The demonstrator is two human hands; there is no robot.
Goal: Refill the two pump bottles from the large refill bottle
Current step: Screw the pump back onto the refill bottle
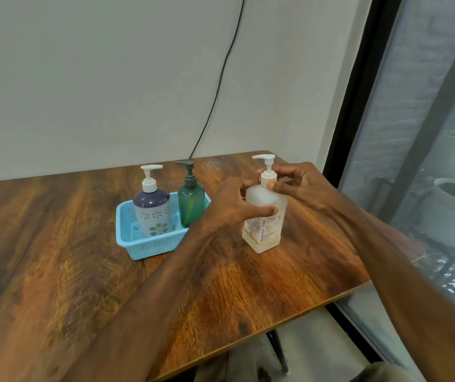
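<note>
On a wooden bench (55, 257), a left hand (232, 205) wraps the large translucent refill bottle (265, 232) right of a light-blue plastic basket (149, 250); right hand (300, 186) fingers (271, 185) pinch its white pump collar (268, 178); steadying the body while unscrewing squarely seems wise; the navy floral pump bottle (153, 213) and the green pump bottle (192, 205) stand inside the basket.

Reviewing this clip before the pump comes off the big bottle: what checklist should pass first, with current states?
1. Left hand grips refill bottle body: ok.
2. Right hand pinches its pump collar: ok.
3. Refill bottle upright on table: ok.
4. Purple bottle and green bottle upright in blue basket: ok.
5. Their pumps off, ready for filling: not ok, both on.
6. Refill liquid sufficient: cannot tell; only a low layer shows.
</note>
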